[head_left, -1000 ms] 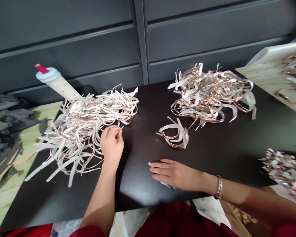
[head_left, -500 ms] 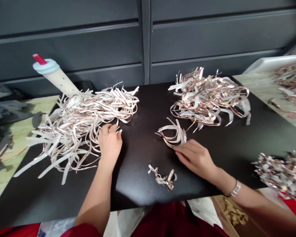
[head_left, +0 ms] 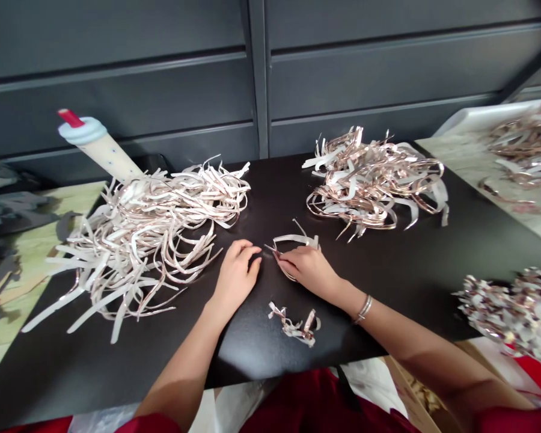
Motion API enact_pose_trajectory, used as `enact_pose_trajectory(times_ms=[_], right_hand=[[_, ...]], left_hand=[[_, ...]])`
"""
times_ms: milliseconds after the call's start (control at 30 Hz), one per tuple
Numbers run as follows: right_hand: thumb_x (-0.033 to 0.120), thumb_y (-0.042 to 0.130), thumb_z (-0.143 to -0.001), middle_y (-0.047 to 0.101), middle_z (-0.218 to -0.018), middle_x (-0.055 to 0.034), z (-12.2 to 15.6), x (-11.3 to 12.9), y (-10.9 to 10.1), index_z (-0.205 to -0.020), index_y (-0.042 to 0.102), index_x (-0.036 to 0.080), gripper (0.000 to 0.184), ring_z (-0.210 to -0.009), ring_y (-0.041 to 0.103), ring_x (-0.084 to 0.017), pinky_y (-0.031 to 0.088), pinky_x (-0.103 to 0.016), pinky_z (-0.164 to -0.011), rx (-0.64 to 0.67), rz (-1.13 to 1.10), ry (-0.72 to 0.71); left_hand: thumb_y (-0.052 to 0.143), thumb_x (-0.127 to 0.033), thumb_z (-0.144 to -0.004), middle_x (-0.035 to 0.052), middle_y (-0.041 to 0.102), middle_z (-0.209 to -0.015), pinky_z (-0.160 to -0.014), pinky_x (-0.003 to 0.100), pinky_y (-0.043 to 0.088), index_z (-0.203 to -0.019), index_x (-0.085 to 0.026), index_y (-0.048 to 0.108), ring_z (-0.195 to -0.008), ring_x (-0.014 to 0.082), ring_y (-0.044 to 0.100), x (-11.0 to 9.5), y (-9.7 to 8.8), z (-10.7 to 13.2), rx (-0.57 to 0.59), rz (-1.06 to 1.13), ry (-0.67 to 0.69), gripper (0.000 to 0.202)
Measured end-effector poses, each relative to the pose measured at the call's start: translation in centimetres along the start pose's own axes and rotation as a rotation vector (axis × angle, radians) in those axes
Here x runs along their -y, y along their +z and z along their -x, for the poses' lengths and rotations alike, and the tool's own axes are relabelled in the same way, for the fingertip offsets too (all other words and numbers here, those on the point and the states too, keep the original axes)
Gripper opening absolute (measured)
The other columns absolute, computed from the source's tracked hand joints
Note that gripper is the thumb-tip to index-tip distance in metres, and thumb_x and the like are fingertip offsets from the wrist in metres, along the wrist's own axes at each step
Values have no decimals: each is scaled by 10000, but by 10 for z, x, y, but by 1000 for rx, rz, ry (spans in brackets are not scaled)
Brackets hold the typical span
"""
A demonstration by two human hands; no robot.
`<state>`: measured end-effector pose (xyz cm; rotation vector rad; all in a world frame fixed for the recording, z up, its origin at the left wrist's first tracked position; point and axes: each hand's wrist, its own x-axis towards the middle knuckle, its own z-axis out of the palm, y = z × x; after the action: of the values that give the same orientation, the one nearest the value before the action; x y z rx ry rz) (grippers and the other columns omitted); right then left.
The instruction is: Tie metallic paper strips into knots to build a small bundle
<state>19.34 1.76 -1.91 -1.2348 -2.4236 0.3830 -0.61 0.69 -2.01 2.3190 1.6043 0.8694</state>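
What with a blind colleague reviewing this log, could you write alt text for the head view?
On a black tabletop, the right hand clutches a small bundle of curled rose-gold and white foil strips, with the left hand resting beside it. A heap of whitish strips lies left, a rose-gold heap right, a crumpled scrap nearest the person.

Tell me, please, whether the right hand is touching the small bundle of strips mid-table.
Touching. In the head view the right hand lies on the small bundle of strips, fingers curled over its lower loops, no gap between.
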Motion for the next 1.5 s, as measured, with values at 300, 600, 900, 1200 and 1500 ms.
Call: enact_pose_trajectory(times_ms=[300,600,900,1200,1500], right_hand=[[-43,415,-736,653,-965,-79,2,-50,-24,-900,694,182,394,-927,612,-209,511,-354,-832,-270,-127,-2],[69,477,-855,685,-896,-88,10,-69,-25,-897,720,176,269,-839,613,-219,525,-377,-769,-97,-56,-61],[239,606,-860,718,-770,-33,16,-38,-41,-886,725,189,132,-675,664,-145,530,-236,-628,-190,-485,-52],[184,546,-895,711,-833,-71,17,3,-15,-974,674,158,153,-752,646,-171,530,-296,-703,-327,-334,-251],[196,534,-891,701,-758,-30,19,3,-13,-838,684,192,159,-681,643,-142,498,-247,-646,-308,-394,-25]], left_hand=[[501,-183,-869,15,612,-837,-727,281,495,-1029,-199,548,-755,152,602,-30,5,10,253,127,69,167],[514,-219,-874,52,637,-961,-778,322,493,-1076,-206,554,-883,195,614,-30,15,11,320,-12,98,206],[534,-342,-835,-38,449,-446,-458,206,297,-505,-167,478,-422,64,384,-44,-4,10,129,485,-160,378],[627,-444,-766,-35,483,-522,-408,181,249,-645,-136,559,-411,40,358,-49,9,10,206,1164,-672,338],[569,-400,-830,29,594,-651,-506,209,398,-651,-130,646,-574,111,543,-43,0,9,185,837,-461,334]])
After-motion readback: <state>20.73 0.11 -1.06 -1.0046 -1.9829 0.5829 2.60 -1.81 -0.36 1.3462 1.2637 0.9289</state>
